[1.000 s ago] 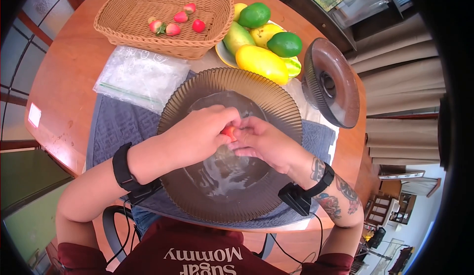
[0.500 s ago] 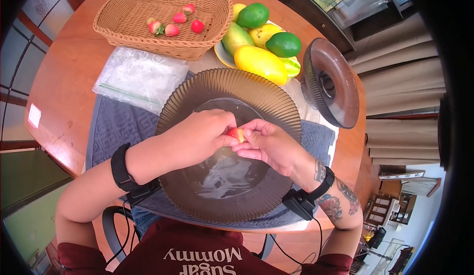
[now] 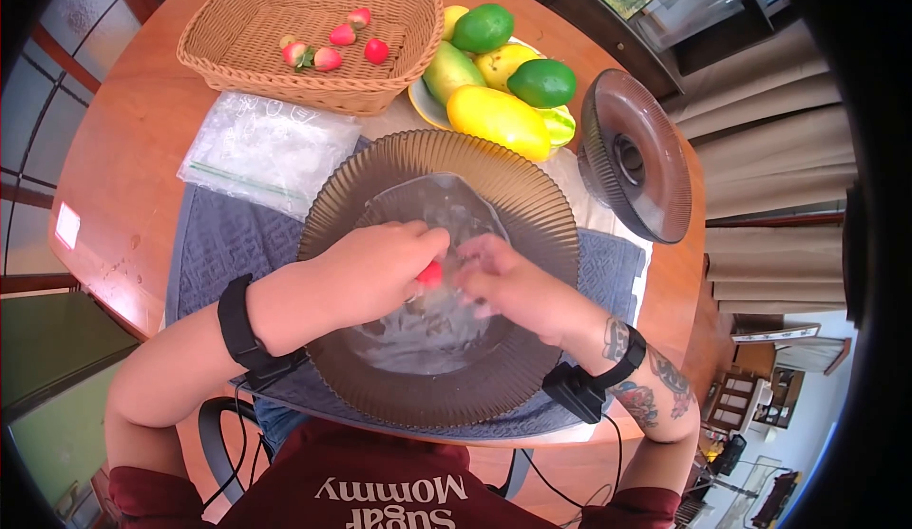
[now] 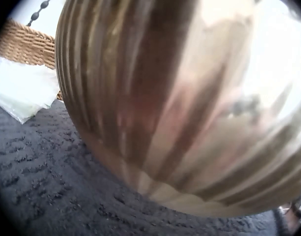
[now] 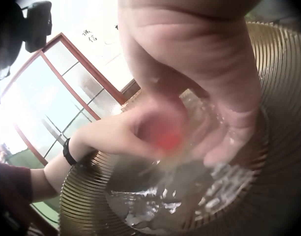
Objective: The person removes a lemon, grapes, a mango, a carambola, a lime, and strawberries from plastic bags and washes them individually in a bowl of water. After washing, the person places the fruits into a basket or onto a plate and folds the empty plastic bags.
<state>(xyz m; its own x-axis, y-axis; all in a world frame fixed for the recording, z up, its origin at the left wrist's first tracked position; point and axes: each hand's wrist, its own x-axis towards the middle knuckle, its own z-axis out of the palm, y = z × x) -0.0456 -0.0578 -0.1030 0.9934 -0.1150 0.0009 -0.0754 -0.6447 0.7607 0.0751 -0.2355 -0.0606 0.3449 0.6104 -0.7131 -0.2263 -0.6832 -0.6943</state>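
My left hand [image 3: 370, 268] is positioned over the ribbed brown bowl [image 3: 535, 197], its fingers clamped on a small red fruit [image 3: 430, 274]. The fruit is located inside the rim line, over the water [image 3: 418, 347]. My right hand [image 3: 513, 287] faces it from the opposite side, just beside the fruit; its fingers are relaxed, slightly apart and blurred. The bowl stands on a dark blue-grey towel [image 3: 214, 254] spread on the wooden surface [image 3: 119, 154]. Beyond the bowl are arranged a plastic bag [image 3: 271, 154], a wicker basket [image 3: 228, 68] containing further red fruits [image 3: 376, 50], and a plate [image 3: 427, 105] of yellow and green fruits [image 3: 499, 122]. A second ribbed vessel [image 3: 673, 154] of smoky glass is placed to the right, near the surface's edge
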